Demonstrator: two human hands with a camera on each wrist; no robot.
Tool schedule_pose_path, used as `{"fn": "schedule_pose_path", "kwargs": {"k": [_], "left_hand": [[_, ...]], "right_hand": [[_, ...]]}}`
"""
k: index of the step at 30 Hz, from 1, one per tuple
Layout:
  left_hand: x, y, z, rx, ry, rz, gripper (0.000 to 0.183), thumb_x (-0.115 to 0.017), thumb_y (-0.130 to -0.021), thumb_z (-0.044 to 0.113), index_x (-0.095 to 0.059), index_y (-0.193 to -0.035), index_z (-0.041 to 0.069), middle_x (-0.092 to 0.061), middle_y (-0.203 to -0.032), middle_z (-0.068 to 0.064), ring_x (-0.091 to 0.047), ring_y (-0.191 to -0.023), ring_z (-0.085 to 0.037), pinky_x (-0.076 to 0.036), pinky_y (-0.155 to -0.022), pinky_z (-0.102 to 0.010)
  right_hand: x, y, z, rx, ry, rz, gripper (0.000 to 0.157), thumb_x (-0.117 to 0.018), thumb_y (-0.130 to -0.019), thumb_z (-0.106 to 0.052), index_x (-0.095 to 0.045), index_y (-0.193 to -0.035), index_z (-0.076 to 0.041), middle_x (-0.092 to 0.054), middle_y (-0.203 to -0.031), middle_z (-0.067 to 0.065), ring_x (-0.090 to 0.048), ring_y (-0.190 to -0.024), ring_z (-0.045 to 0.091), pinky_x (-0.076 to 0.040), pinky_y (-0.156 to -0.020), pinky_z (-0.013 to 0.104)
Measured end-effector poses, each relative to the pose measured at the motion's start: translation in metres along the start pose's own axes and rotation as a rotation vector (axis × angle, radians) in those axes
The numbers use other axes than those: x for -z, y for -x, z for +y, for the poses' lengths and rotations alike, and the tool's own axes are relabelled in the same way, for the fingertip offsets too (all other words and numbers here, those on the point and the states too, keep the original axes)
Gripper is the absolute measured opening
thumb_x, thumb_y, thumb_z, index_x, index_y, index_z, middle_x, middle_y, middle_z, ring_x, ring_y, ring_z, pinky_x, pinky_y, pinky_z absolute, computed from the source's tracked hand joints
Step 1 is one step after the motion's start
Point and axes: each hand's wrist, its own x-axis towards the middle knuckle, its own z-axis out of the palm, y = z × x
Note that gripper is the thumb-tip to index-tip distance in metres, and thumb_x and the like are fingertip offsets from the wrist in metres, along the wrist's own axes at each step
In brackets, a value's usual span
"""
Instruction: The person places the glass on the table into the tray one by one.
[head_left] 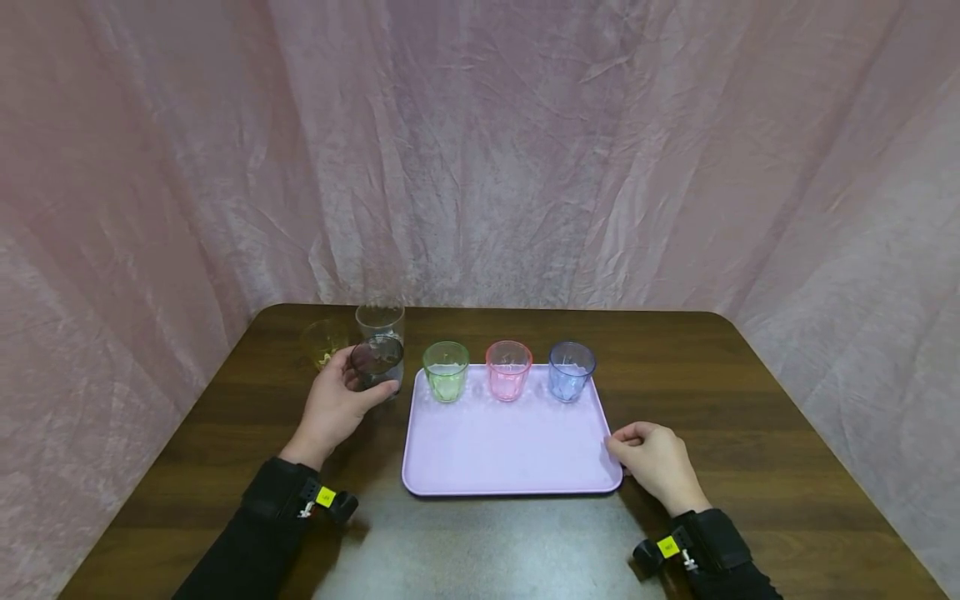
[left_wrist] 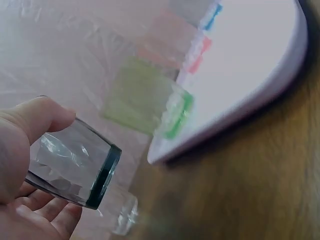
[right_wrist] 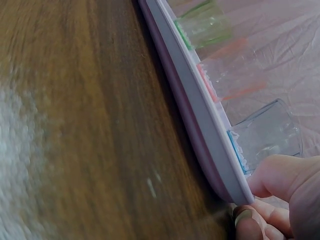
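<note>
My left hand (head_left: 336, 406) grips a dark grey see-through glass (left_wrist: 75, 162), thumb on one side and fingers on the other, to the left of the lilac tray (head_left: 513, 454). In the left wrist view the base of this glass shows above the wood. With thumb and fingers, my right hand (head_left: 656, 462) pinches the tray's right edge near its front corner. Along the tray's back stand a green glass (head_left: 446, 372), a pink glass (head_left: 508, 371) and a blue glass (head_left: 572, 372), all upright in a row.
Behind the grey glass stands a clear glass (head_left: 380, 317). A yellow glass (head_left: 322, 337) is at the far left, partly hidden by my left hand. The brown wooden table (head_left: 757, 450) ends at a pink curtain (head_left: 495, 150).
</note>
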Motion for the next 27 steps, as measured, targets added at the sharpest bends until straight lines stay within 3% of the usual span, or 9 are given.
{"fn": "schedule_pose_path", "kwargs": {"k": [4, 15, 27], "left_hand": [[-0.001, 0.001, 0.013, -0.017, 0.012, -0.019, 0.081, -0.085, -0.081, 0.027, -0.039, -0.143, 0.003, -0.051, -0.131, -0.014, -0.05, -0.119, -0.025, -0.041, -0.101, -0.049], [-0.015, 0.005, 0.052, -0.141, 0.104, -0.073, 0.075, -0.086, -0.079, 0.016, -0.043, -0.139, 0.0, -0.053, -0.126, -0.014, -0.052, -0.116, -0.021, -0.04, -0.103, -0.046], [-0.05, 0.005, 0.082, -0.177, 0.178, -0.192, 0.07, -0.087, -0.078, 0.014, -0.047, -0.135, 0.003, -0.056, -0.126, -0.01, -0.051, -0.117, -0.018, -0.04, -0.104, -0.042]], "right_hand": [[0.0, 0.0, 0.001, 0.002, 0.002, 0.002, 0.02, -0.074, -0.086, -0.025, -0.071, -0.087, -0.005, -0.067, -0.073, 0.001, -0.06, -0.059, 0.013, -0.049, -0.051, 0.03], [0.001, 0.001, 0.0, 0.004, 0.004, 0.001, 0.019, -0.074, -0.086, -0.024, -0.071, -0.087, -0.005, -0.067, -0.073, 0.001, -0.059, -0.059, 0.014, -0.048, -0.051, 0.03], [0.0, 0.001, 0.0, 0.005, 0.001, -0.002, 0.02, -0.073, -0.087, -0.024, -0.071, -0.088, -0.005, -0.066, -0.073, 0.002, -0.058, -0.06, 0.015, -0.047, -0.051, 0.03]]}}
